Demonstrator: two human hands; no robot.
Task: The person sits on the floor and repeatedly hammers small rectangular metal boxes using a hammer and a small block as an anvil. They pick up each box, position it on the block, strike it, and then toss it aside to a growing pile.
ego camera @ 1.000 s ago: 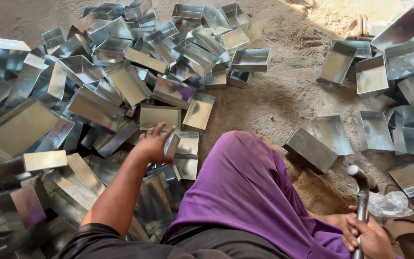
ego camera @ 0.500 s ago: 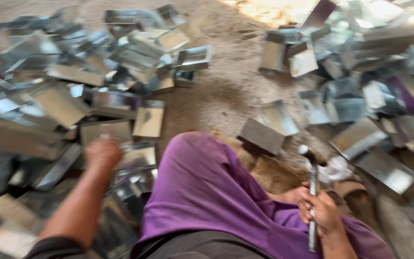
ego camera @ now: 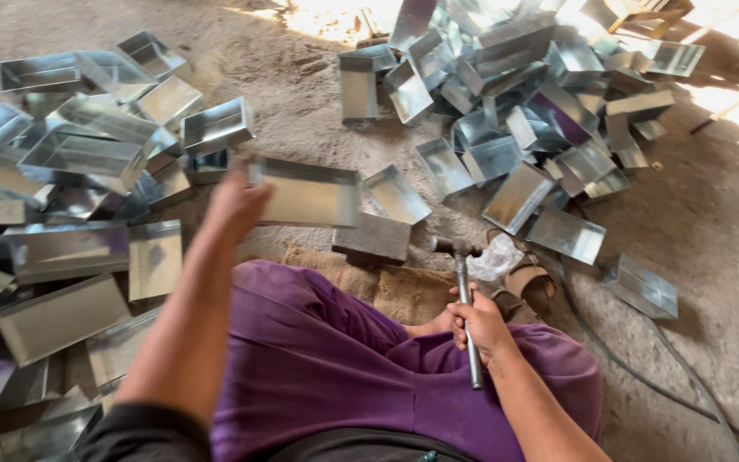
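- Right hand (ego camera: 481, 329) is wrapped tight around the metal handle of a hammer (ego camera: 464, 295), head up, parked just above the purple-clad lap (ego camera: 344, 359).
- Left hand (ego camera: 237, 201) is stretched forward, gripping the near end of a shiny sheet-metal tray (ego camera: 310, 192) and holding it up off the floor. It's a bit blurred, so I can't tell exactly how the fingers sit on the rim.
- Straight ahead between the hands there's a dark steel block (ego camera: 374, 237) sitting at the edge of a burlap sack (ego camera: 369, 282), looks like the anvil. Nothing on it right now, so my guess is this tray hasn't been hammered yet.
- Left pile of trays (ego camera: 79, 171) is big, the right pile (ego camera: 523, 94) is about as big. Can't honestly tell which is finished stock, so no clue how much is left.
- Every tray I can see into is empty, just bare shiny metal.
- A sandal (ego camera: 528, 282) and a crumpled bit of clear plastic (ego camera: 496, 255) sit by the hammer head.
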